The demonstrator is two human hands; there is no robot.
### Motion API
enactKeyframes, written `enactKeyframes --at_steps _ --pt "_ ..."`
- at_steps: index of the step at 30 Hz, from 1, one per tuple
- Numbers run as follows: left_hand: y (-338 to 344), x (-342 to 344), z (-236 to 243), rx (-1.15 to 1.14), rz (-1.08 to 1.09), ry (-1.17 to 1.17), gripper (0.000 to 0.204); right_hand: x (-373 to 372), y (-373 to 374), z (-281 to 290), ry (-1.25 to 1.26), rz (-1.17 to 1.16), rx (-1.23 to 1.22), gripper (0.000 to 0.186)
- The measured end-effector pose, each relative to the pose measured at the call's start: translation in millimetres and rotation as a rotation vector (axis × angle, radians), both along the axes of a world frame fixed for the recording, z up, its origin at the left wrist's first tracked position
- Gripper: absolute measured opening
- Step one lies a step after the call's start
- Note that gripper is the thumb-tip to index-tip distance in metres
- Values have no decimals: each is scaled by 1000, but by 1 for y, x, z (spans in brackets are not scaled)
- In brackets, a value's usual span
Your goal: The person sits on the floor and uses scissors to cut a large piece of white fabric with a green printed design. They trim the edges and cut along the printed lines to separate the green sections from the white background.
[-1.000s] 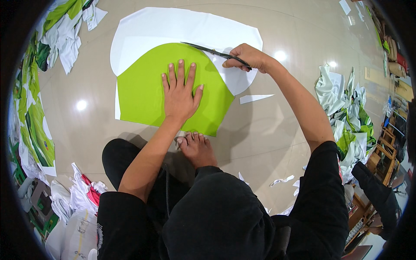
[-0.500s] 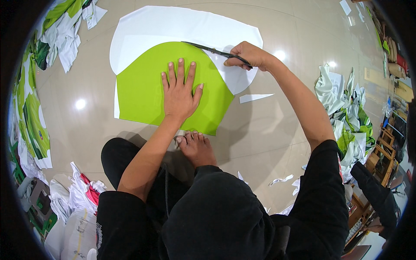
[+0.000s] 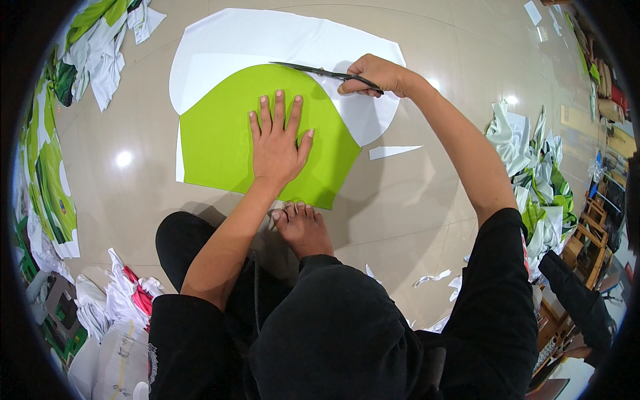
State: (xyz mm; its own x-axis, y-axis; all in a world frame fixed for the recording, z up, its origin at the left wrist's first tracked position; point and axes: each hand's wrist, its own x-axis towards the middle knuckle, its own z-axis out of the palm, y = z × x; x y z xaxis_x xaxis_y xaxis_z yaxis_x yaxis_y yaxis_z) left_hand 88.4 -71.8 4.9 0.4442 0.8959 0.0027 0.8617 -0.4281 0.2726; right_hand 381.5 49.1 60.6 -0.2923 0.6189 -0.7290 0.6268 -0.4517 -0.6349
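A lime-green fabric panel (image 3: 213, 133) with a curved top lies on the floor, with white fabric (image 3: 280, 33) spreading beyond its upper edge. My left hand (image 3: 277, 143) rests flat on the green, fingers spread. In my right hand (image 3: 379, 73) are black scissors (image 3: 317, 71), gripped by the handles. Their blades point left along the curve where green meets white, the tip near the top of the curve. My bare foot (image 3: 303, 227) touches the panel's lower edge. A narrow white offcut (image 3: 395, 152) lies right of the panel.
White and green fabric is heaped on the right (image 3: 533, 173), with more pieces along the far left (image 3: 50, 180). White and red cloth (image 3: 127, 287) lies at lower left. Small white scraps (image 3: 433, 277) dot the tiled floor (image 3: 400, 220). Wooden frames (image 3: 590, 233) stand at the right edge.
My right hand and the scissors have shifted a little left and up along the curved edge. The left hand and the green panel have stayed in place.
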Motion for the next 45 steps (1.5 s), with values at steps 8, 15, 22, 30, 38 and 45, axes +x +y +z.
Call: enactKeyframes --at_steps 8,15,22,30,38,45 --pt "0 0 2 -5 0 1 73 4 7 1 -3 41 27 38" --pt "0 0 1 3 1 0 73 -5 24 -1 -5 66 7 38" --pt "0 -1 0 10 -4 -7 73 -7 30 5 14 96 9 36" --pt "0 -1 1 10 -4 -18 73 -8 35 0 8 127 18 36" --pt "0 -1 0 12 -7 -23 73 -4 43 -6 10 173 44 38" --pt "0 -1 0 1 -5 -27 74 -11 54 2 -12 193 38 38"
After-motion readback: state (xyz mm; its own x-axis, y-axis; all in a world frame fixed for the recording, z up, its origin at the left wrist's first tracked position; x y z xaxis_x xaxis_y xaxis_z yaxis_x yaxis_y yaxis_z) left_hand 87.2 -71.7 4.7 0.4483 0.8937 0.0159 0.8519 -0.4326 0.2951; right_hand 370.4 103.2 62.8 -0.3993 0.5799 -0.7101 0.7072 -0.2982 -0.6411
